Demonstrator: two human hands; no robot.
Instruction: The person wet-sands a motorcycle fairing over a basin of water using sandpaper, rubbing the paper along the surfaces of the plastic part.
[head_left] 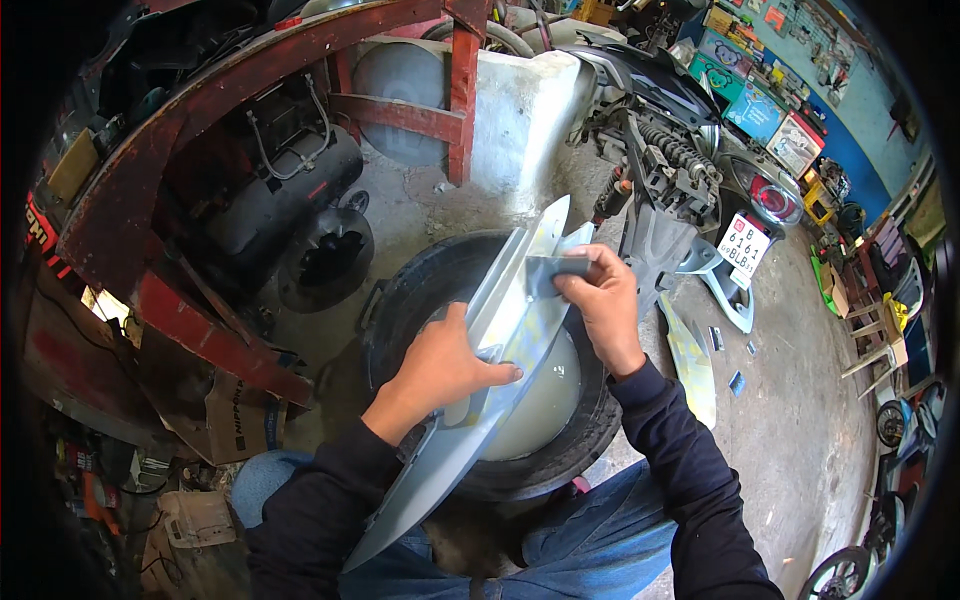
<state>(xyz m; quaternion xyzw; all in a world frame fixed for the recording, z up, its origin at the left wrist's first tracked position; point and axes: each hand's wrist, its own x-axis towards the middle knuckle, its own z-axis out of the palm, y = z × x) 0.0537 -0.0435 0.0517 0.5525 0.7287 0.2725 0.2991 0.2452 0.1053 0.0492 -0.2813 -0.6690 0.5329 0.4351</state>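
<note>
A long, pale grey motorcycle body panel (528,375) with yellowish patches slants across the middle, its lower end reaching toward my lap. My left hand (435,365) grips it at mid-length, thumb laid over the near face. Close to the panel's upper end, my right hand (608,305) pinches a dark grey piece of sandpaper (543,277) against the surface. Beneath both hands stands a round black tub (395,275) holding cloudy, whitish water (548,415). The panel hides part of the tub and some fingers of my left hand.
A red wooden bench (405,115) and a dark compressor tank (290,185) stand at left. A partly stripped motorcycle (665,150) is beyond the tub. Another panel (690,365) and small sandpaper pieces (737,383) lie on the floor at right. Cardboard (240,415) sits lower left.
</note>
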